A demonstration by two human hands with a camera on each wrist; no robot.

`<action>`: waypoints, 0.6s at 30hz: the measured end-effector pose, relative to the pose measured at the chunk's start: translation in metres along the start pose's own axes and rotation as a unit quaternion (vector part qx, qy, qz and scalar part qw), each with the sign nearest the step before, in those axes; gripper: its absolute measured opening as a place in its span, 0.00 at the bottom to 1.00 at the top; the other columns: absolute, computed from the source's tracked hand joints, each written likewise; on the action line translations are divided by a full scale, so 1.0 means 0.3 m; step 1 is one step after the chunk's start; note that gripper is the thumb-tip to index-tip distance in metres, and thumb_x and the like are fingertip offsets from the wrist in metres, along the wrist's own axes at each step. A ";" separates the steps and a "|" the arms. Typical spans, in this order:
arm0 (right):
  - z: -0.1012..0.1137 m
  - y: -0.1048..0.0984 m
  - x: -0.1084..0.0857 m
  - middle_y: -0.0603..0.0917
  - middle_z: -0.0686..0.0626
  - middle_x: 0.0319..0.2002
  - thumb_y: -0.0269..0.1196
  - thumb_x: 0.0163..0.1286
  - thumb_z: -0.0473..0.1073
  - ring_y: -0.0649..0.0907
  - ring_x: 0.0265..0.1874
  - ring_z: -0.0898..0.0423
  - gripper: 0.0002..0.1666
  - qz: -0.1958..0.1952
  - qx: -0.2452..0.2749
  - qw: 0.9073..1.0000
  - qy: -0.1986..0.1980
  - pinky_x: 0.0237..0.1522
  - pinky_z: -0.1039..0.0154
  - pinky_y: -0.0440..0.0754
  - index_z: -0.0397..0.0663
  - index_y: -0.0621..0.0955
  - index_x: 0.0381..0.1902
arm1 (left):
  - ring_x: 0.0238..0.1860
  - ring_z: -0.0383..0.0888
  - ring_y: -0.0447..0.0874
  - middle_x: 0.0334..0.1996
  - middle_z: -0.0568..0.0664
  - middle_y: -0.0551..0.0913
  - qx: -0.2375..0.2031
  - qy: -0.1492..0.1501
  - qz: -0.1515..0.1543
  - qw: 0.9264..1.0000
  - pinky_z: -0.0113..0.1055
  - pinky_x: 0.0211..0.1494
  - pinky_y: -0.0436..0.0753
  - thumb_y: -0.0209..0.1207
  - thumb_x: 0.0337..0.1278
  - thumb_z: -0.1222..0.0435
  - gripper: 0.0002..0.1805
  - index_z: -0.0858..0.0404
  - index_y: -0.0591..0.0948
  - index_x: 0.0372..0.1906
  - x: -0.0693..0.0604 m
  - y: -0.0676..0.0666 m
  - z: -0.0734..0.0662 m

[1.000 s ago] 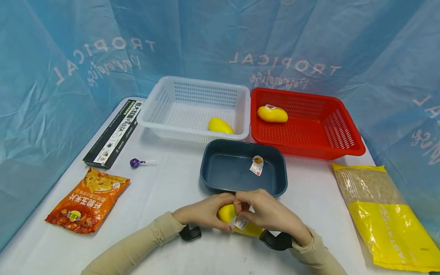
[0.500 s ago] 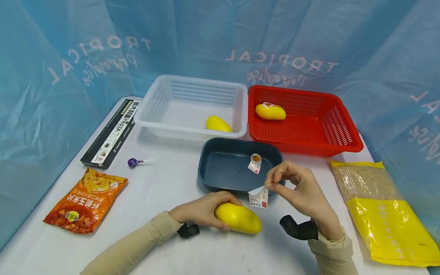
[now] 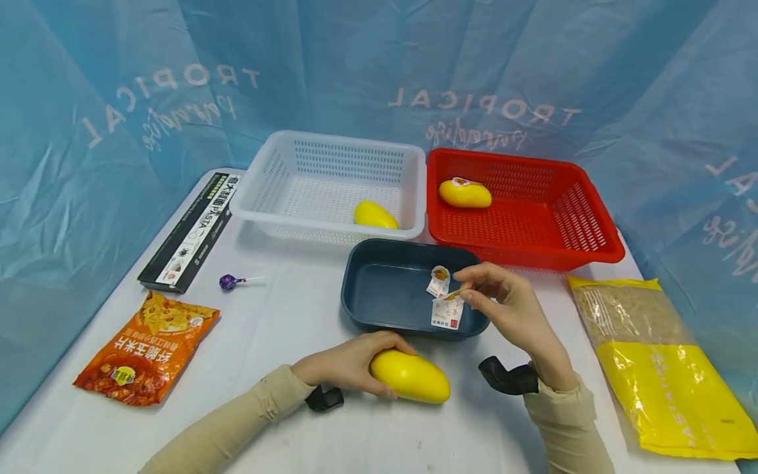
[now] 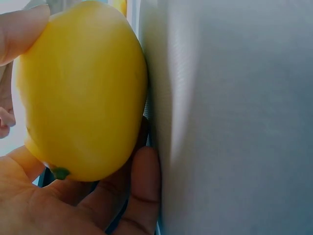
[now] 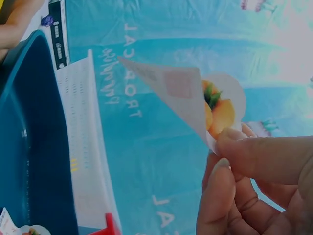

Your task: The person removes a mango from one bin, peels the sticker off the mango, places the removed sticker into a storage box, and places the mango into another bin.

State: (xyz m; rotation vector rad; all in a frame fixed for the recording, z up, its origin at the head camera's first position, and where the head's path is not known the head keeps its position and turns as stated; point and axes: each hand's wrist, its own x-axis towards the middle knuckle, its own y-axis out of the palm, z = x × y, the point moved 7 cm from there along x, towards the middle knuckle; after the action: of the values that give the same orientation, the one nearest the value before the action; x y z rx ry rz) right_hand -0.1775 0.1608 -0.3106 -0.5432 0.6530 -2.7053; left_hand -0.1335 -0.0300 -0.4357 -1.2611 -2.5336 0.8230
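Note:
My left hand (image 3: 354, 363) grips a yellow mango (image 3: 414, 376) by its left end on the white table. In the left wrist view the mango (image 4: 83, 93) shows a small green stem spot, with the thumb and fingers around it. My right hand (image 3: 512, 306) pinches a peeled sticker (image 3: 447, 312) above the right side of a dark blue tray (image 3: 379, 293). The sticker (image 5: 183, 93) is folded over, with a fruit picture showing in the right wrist view. Another sticker (image 3: 439, 280) lies in the tray.
Behind the tray stand a white basket (image 3: 331, 227) and a red basket (image 3: 527, 253), each with a mango inside. On the left lie a pasta box (image 3: 189, 230), a lollipop (image 3: 227, 282) and an orange snack bag (image 3: 148, 349). A yellow pasta bag (image 3: 669, 375) lies at right.
My right hand has peeled the sticker off the mango, lifted it right and carried it forward over the tray. My left hand still holds the mango in place.

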 end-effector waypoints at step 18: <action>-0.105 0.044 0.050 0.72 0.49 0.42 0.64 0.65 0.33 0.75 0.36 0.59 0.04 0.006 0.026 0.998 0.053 0.35 0.72 0.78 0.36 0.82 0.37 | 0.54 0.35 0.71 0.58 0.39 0.75 -0.004 0.001 -0.002 1.000 0.34 0.62 0.71 0.70 0.47 0.51 0.34 0.46 0.72 0.62 -0.001 0.002 0.002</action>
State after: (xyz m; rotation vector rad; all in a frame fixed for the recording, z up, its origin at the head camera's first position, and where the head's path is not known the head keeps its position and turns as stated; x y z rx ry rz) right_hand -0.2014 0.1556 -0.3388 -0.3831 0.6088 -2.7475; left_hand -0.1332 -0.0301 -0.4366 -1.2588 -2.5399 0.8104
